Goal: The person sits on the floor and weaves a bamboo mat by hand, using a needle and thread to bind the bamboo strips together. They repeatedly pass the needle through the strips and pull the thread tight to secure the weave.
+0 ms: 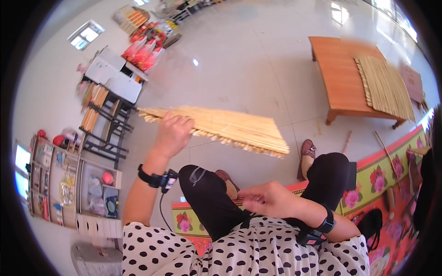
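My left hand (176, 131) is closed around the left end of a pale straw-coloured mat (230, 124) made of thin stalks laid side by side. The mat is held up in the air above the floor, in front of my knees, tilted, with its row of stalk ends facing me. Over my lap, below the mat and apart from it, is my right hand (271, 198). Its fingers point left, slightly blurred and loosely stretched, and nothing shows in them.
A low brown wooden table (334, 78) at the right carries a similar stalk mat (384, 85). Floral cloth (368, 184) lies beside and under me, with loose sticks (386, 147) at the right. Shelves (69, 184), a black-framed rack (108, 117) and red bags (142, 53) line the left side.
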The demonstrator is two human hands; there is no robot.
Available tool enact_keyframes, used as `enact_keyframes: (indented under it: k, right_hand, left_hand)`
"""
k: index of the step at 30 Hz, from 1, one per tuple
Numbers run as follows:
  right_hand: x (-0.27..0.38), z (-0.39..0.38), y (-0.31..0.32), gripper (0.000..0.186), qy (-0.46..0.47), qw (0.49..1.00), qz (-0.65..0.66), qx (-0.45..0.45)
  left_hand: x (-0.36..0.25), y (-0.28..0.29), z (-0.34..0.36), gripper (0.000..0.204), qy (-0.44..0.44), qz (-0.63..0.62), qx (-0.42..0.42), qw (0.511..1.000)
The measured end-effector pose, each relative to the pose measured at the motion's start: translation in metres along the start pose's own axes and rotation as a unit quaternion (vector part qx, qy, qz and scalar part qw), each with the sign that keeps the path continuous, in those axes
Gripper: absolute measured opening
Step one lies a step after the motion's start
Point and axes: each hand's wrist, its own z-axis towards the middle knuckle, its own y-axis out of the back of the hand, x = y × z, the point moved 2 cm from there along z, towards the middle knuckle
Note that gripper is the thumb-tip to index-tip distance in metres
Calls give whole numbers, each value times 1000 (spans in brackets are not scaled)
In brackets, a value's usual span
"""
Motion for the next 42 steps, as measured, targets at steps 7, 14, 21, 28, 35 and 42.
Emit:
enact_keyframes:
  k: [7, 14, 21, 28, 35, 42]
  right_hand:
    - [-30, 27, -20, 61, -88, 820, 539, -171]
    - [-24, 24, -13, 54, 50, 776, 513, -363]
    - [-28, 16, 1, 35, 54, 739, 432, -515]
    - [-31, -21, 47, 18, 21, 776, 350, -524]
    - [-10, -40, 61, 14, -31, 818, 264, -510]
    - [-6, -52, 74, 19, -79, 840, 242, -478]
  left_hand:
    - [-45, 5, -21, 41, 28, 42, -123, 991]
    - [-81, -16, -23, 27, 65, -3, -209, 976]
    - [-124, -54, -36, 31, 134, -88, -220, 962]
    - [-164, -59, -48, 76, 106, -314, -21, 943]
    - [-192, -95, -96, 89, 158, -450, 102, 873]
    - [-228, -102, -118, 79, 148, -526, 120, 829]
